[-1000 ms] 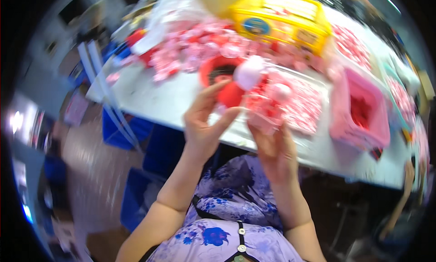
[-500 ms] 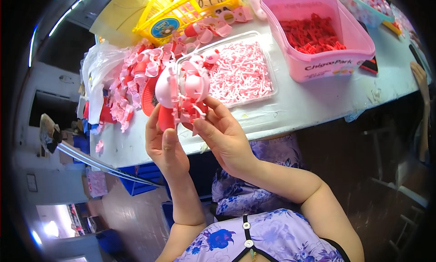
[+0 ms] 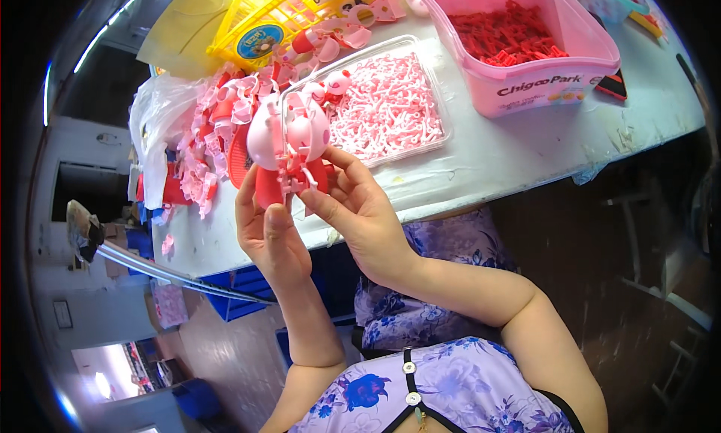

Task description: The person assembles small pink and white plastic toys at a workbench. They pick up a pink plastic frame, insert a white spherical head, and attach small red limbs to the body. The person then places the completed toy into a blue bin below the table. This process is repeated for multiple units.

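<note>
Both hands hold up a pink and red plastic toy figure (image 3: 264,138) over the table's near edge. It has a rounded pink head part and a red lower part, with two shell halves side by side and small pink pieces at the seam. My left hand (image 3: 275,241) grips the red lower part from the left, thumb toward me. My right hand (image 3: 369,219) closes on the other half, its thumb and fingers pinching near a small pink piece at the seam. Behind the figure lies a clear tray (image 3: 446,125) full of small pink pieces (image 3: 390,106).
A pink bin (image 3: 469,72) with small red parts (image 3: 507,39) stands right of the tray. Pink and red shell pieces (image 3: 197,170) are heaped at left beside a plastic bag (image 3: 161,114). A yellow basket (image 3: 224,46) stands at the back of the white table (image 3: 511,151).
The figure's two halves look slightly closer together, and my right thumb has shifted at the seam. Another person's hand at the right edge is gone from view. The whole view has shifted slightly.
</note>
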Available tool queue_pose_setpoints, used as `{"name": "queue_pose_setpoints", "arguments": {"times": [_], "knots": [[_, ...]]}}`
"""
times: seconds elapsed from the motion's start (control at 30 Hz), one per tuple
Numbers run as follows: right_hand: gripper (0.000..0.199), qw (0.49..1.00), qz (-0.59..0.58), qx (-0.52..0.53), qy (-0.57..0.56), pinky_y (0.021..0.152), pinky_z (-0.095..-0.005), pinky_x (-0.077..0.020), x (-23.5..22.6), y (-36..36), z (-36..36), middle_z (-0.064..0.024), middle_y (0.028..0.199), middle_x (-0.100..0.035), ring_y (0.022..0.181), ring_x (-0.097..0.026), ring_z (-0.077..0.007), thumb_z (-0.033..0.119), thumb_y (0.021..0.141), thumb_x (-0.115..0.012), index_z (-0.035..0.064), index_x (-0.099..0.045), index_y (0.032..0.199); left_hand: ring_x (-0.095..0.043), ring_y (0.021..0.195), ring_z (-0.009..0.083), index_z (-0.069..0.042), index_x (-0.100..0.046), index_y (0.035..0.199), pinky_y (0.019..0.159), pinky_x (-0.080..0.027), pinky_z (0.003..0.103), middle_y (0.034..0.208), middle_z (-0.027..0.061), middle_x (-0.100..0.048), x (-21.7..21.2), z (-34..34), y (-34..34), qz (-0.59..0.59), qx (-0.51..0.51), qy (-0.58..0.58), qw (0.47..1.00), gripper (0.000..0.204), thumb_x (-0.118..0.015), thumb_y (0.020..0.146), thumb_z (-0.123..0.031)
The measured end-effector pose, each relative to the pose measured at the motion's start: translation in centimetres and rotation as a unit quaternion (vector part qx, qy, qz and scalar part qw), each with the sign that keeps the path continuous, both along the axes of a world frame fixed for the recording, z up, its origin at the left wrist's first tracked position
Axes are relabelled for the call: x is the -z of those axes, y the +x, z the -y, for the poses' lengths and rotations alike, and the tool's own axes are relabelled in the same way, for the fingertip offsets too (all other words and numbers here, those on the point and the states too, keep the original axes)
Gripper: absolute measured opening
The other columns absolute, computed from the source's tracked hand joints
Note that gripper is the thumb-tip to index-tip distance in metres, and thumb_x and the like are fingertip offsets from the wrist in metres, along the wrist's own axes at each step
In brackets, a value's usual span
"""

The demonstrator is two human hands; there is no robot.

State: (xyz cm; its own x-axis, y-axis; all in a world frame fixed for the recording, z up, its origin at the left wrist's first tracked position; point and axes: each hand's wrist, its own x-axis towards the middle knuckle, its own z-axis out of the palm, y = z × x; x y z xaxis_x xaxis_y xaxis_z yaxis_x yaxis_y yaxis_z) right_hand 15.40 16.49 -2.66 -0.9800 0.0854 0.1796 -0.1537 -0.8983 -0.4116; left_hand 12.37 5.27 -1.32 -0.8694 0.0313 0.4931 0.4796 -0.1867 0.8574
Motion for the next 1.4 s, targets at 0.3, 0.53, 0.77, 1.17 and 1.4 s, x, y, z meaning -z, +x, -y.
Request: {"name": "queue_pose_setpoints", "arguments": {"times": [0.3,0.53,0.77,1.17,1.4], "knots": [[0.052,0.999,0.034,-0.003,-0.001,0.092,-0.0266,-0.0450,0.3,0.2,1.3,-0.0088,0.120,-0.053,0.107,-0.055,-0.0135,0.004,0.092,-0.058,0.0006,-0.033,0.137,-0.051,0.120,0.0218,0.005,-0.046,0.130,0.104,-0.038,0.035,0.131,0.0164,-0.052,-0.3,0.7,0.7,0.004,-0.026,-0.031,0.999,0.056,-0.070,0.080,-0.001],[0.050,0.997,0.064,0.033,0.031,0.100,-0.0334,-0.0435,1.1,0.2,0.8,-0.0076,0.119,-0.051,0.111,-0.053,-0.0172,0.006,0.094,-0.054,0.0030,-0.032,0.139,-0.051,0.120,0.0183,0.002,-0.046,0.130,0.103,-0.040,0.033,0.130,0.0135,-0.053,-0.7,0.6,0.1,0.017,0.040,-0.049,0.998,0.059,-0.073,0.078,-0.001],[0.046,0.996,0.032,0.035,0.073,0.101,-0.0333,-0.0411,1.4,0.4,1.1,-0.0094,0.121,-0.052,0.111,-0.052,-0.0161,0.014,0.096,-0.054,0.0014,-0.035,0.135,-0.053,0.117,0.0162,-0.003,-0.051,0.129,0.103,-0.040,0.032,0.125,0.0096,-0.057,-1.0,1.2,1.3,0.023,0.011,-0.070,0.997,0.059,-0.078,0.077,-0.012],[0.037,0.996,0.017,0.029,0.080,0.096,-0.0300,-0.0432,1.9,0.2,0.9,-0.0089,0.120,-0.054,0.106,-0.055,-0.0146,0.017,0.095,-0.056,0.0021,-0.042,0.127,-0.053,0.115,0.0154,-0.004,-0.053,0.128,0.102,-0.040,0.031,0.121,0.0083,-0.058,-1.3,1.4,1.6,-0.004,-0.008,-0.096,0.995,0.057,-0.078,0.077,-0.013],[0.035,0.996,0.027,0.029,0.080,0.095,-0.0299,-0.0438,1.9,0.3,0.8,-0.0084,0.118,-0.056,0.107,-0.054,-0.0142,0.016,0.095,-0.056,0.0022,-0.044,0.125,-0.053,0.114,0.0148,-0.004,-0.053,0.127,0.101,-0.041,0.031,0.119,0.0081,-0.059,-0.9,1.4,1.5,-0.001,-0.016,-0.107,0.994,0.057,-0.078,0.076,-0.014]]}}
